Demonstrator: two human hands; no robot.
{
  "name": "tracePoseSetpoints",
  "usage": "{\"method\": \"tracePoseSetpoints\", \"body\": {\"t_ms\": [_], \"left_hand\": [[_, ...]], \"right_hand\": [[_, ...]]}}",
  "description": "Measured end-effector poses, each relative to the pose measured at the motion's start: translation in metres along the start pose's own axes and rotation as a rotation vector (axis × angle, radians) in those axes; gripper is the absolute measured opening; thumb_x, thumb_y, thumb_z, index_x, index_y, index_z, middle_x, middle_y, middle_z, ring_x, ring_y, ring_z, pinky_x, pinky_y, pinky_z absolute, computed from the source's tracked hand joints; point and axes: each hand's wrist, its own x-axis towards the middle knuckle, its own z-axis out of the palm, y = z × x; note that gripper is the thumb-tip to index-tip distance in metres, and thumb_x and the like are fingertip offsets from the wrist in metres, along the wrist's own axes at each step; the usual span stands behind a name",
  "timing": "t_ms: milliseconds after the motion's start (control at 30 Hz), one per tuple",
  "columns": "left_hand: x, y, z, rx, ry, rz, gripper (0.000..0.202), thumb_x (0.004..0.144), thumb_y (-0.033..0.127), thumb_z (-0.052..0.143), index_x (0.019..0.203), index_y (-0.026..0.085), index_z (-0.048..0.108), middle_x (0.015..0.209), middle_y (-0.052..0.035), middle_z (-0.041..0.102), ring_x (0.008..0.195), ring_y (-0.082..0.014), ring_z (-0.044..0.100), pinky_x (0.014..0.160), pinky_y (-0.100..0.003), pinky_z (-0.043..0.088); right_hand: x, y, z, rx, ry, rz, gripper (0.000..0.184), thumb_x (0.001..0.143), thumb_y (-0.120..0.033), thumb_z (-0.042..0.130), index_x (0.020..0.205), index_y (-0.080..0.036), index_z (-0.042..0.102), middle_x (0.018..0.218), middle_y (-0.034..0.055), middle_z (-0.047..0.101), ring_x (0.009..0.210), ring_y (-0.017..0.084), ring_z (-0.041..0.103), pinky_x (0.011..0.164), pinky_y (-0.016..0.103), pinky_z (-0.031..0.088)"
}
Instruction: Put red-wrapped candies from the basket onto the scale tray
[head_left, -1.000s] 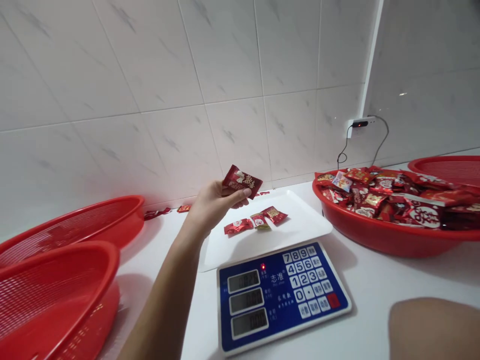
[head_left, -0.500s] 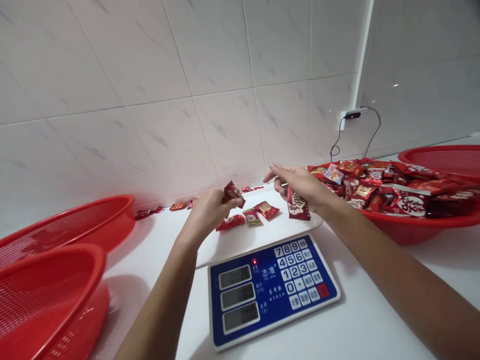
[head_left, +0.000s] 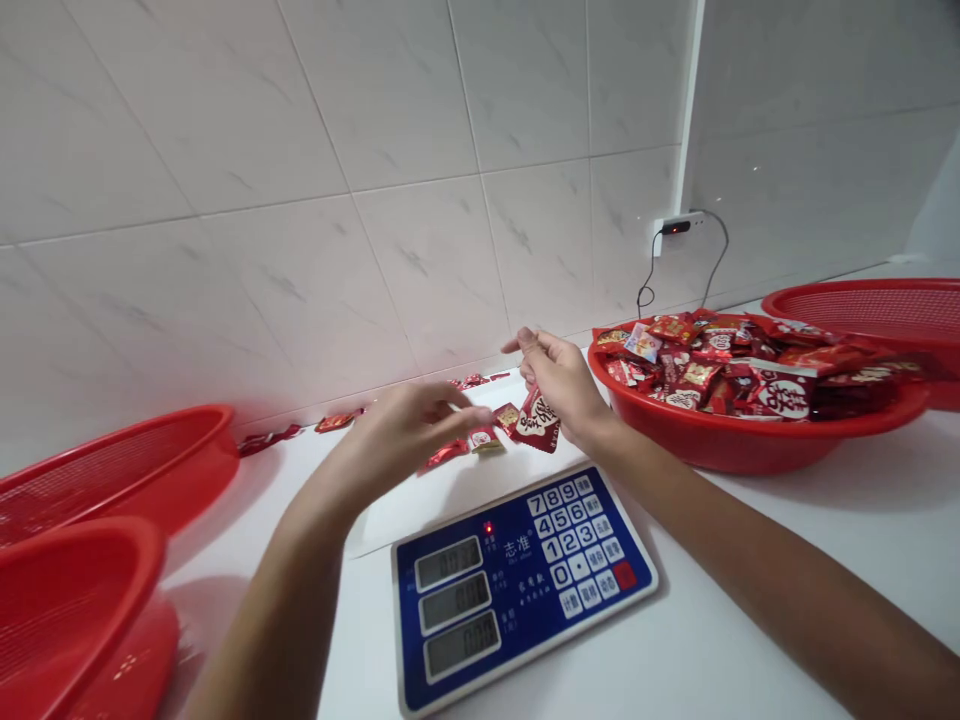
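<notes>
My left hand (head_left: 405,435), slightly blurred, is over the left part of the white weighing pan (head_left: 420,505), with its thumb stretched out and nothing visible between thumb and fingers. In my right hand (head_left: 559,380) a dark red snack packet (head_left: 538,422) with large white characters hangs from the curled lower fingers, above the pan's right side. Small red candy packets lie on the pan: a shiny red one (head_left: 448,455), one with a pale label (head_left: 484,440) and a dark red one (head_left: 507,417). The blue scale panel (head_left: 517,580) faces me, its red light lit.
A red basin (head_left: 750,440) heaped with red packets stands at the right, another red basket (head_left: 862,300) behind it. Two red baskets (head_left: 180,450) (head_left: 112,620) are at the left. Loose packets (head_left: 270,438) lie along the tiled wall, where a socket (head_left: 675,228) holds a plug.
The small packet in my left hand has left its grasp, and the thumb and fingers have parted. My right hand keeps its packet, now lower over the pan. The view has shifted slightly right.
</notes>
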Motion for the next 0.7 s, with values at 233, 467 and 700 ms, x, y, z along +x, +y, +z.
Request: {"method": "tracePoseSetpoints", "body": {"t_ms": [233, 467, 700], "left_hand": [[-0.002, 0.034, 0.018, -0.103, 0.083, 0.089, 0.029, 0.087, 0.036, 0.054, 0.065, 0.018, 0.060, 0.062, -0.0031, 0.067, 0.056, -0.0158, 0.060, 0.051, -0.025, 0.039], [-0.005, 0.016, -0.004, 0.083, 0.207, 0.085, 0.031, 0.088, 0.040, 0.052, 0.065, 0.019, 0.053, 0.052, 0.0022, 0.053, 0.049, -0.0118, 0.043, 0.048, -0.026, 0.029], [-0.003, 0.015, -0.002, -0.053, 0.202, 0.063, 0.029, 0.085, 0.046, 0.057, 0.075, 0.019, 0.061, 0.062, 0.0004, 0.057, 0.058, -0.0155, 0.052, 0.051, -0.026, 0.037]], "right_hand": [[-0.011, -0.018, 0.003, -0.014, -0.172, -0.087, 0.048, 0.087, -0.065, 0.050, 0.084, -0.019, 0.059, 0.064, -0.0028, 0.045, 0.055, 0.010, 0.042, 0.049, 0.024, 0.032], [0.001, -0.026, -0.020, -0.239, -0.622, -0.128, 0.032, 0.085, -0.049, 0.063, 0.088, -0.017, 0.066, 0.072, -0.0005, 0.058, 0.064, 0.010, 0.052, 0.053, 0.022, 0.035], [0.000, -0.030, -0.019, -0.199, -0.531, -0.076, 0.031, 0.082, -0.047, 0.066, 0.084, -0.016, 0.066, 0.060, -0.0036, 0.050, 0.057, 0.009, 0.047, 0.051, 0.023, 0.032]]}}
